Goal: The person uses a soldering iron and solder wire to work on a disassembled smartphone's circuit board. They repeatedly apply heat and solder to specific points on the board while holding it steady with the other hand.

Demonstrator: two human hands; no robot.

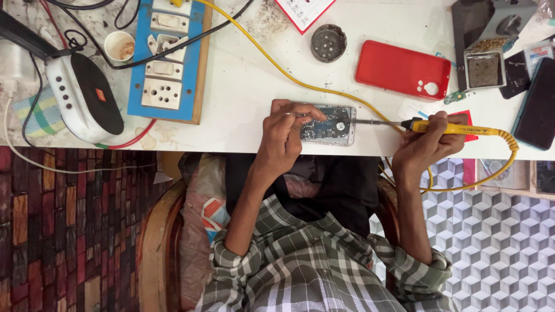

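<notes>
Ideally, the left hand [283, 136] pins the opened silver phone [328, 125] flat while the right hand [425, 144], fingers wrapped around the yellow-handled soldering iron [448, 127], touches lightly.

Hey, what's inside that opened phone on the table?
Inside the opened phone a circuit board and a round silver part show. The left hand covers its left end, so that part is hidden.

A yellow soldering iron [457, 127] lies between the right hand's fingers [440, 124]. Beyond them sits a red phone case [399, 68]. Left of the left fingers [295, 110] stands a blue switchboard [167, 63].
</notes>
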